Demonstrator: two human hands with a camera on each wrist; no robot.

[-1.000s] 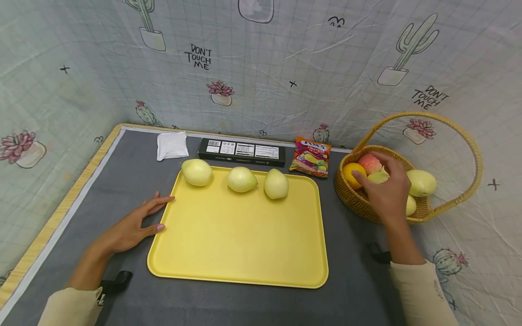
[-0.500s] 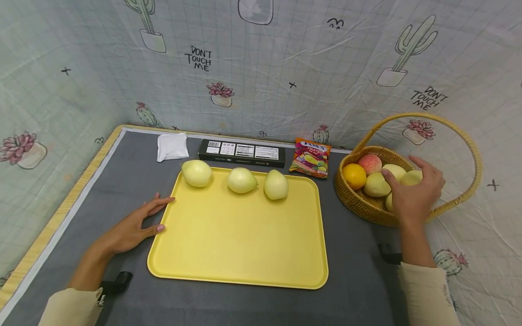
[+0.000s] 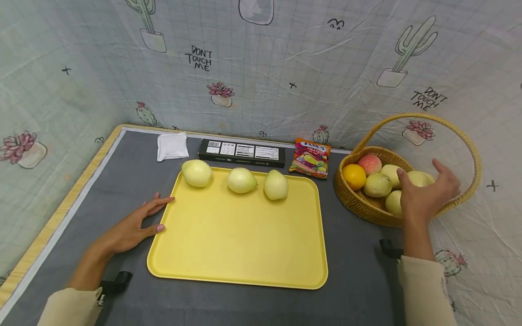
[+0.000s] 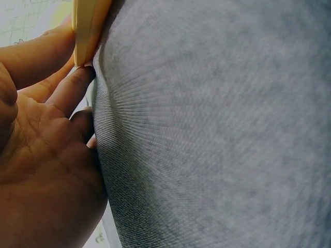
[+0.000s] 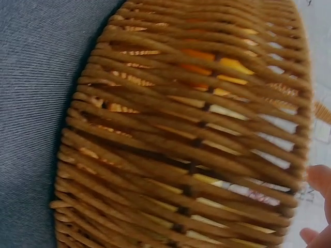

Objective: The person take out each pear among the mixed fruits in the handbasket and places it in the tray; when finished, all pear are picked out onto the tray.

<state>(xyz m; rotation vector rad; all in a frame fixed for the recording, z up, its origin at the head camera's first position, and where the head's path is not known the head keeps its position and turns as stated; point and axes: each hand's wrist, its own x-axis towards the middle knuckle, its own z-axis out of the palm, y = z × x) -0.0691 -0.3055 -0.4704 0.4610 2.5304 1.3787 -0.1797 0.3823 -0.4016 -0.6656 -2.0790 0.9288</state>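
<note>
My left hand [image 3: 132, 226] rests at the left edge of the yellow tray [image 3: 244, 240], its thumb and fingertips touching the rim. In the left wrist view the thumb lies against that rim. Three pale pears [image 3: 276, 184] sit along the tray's far side. My right hand [image 3: 428, 194] reaches over the right end of the wicker basket [image 3: 363, 208], thumb and fingers spread around a pear [image 3: 420, 178]; firm contact cannot be made out. Also in the basket are an orange [image 3: 354, 176], a peach [image 3: 369, 164] and more pears [image 3: 377, 185].
Behind the tray lie a white packet [image 3: 172, 146], a long black box [image 3: 242, 153] and a candy bag [image 3: 311, 158]. The basket's tall handle [image 3: 452, 127] arches over its right side. A patterned cloth [image 3: 261, 68] hangs behind the table.
My right hand has moved rightward from the pears in the basket's middle to the pear at its right end, uncovering the others. The left hand has stayed still.
</note>
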